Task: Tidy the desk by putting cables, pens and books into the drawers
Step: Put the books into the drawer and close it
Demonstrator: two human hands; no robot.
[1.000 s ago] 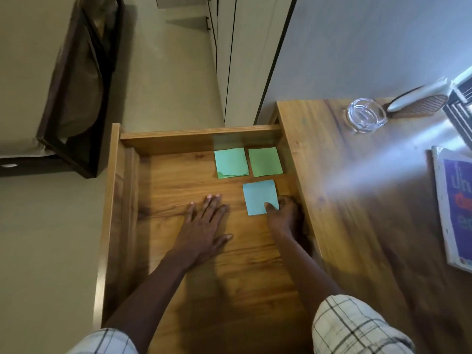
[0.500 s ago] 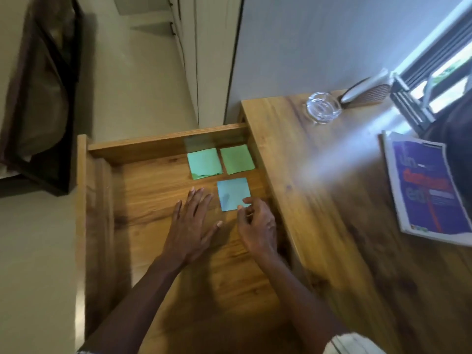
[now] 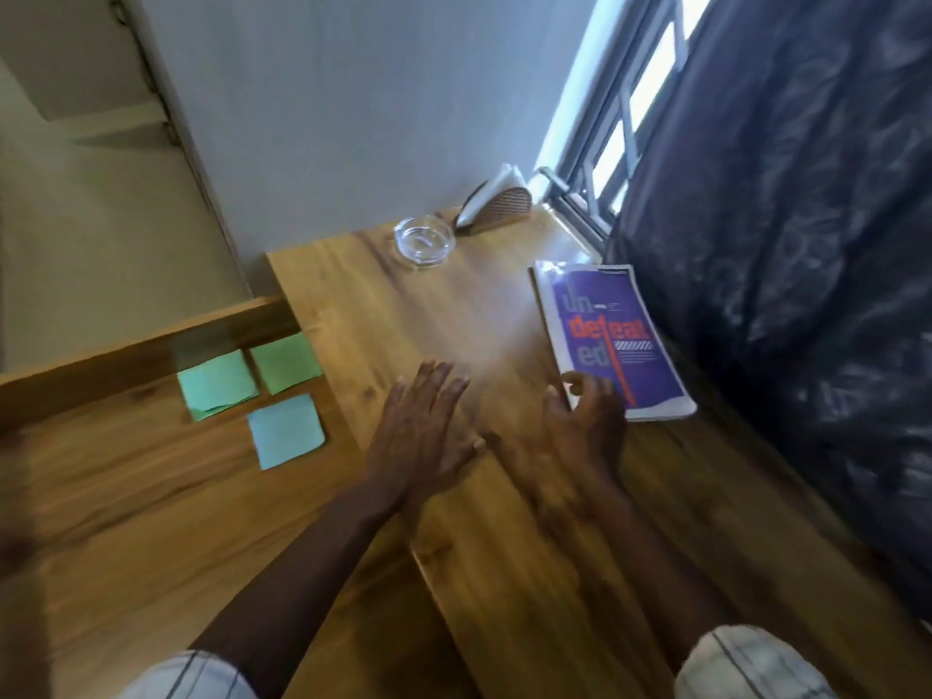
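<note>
Head view shows us our left hand (image 3: 423, 426) spread flat with straight fingers, holding nothing, over the desk (image 3: 504, 572). Our right hand (image 3: 587, 421) is half-curled at the near corner of the purple book (image 3: 613, 335); with the blur we cannot tell whether it grips. The book lies flat on the desk. Left of us the open drawer (image 3: 126, 496) holds two green notes (image 3: 217, 383) and a blue note (image 3: 286, 431). A glass ashtray (image 3: 423, 242) sits by the wall.
</note>
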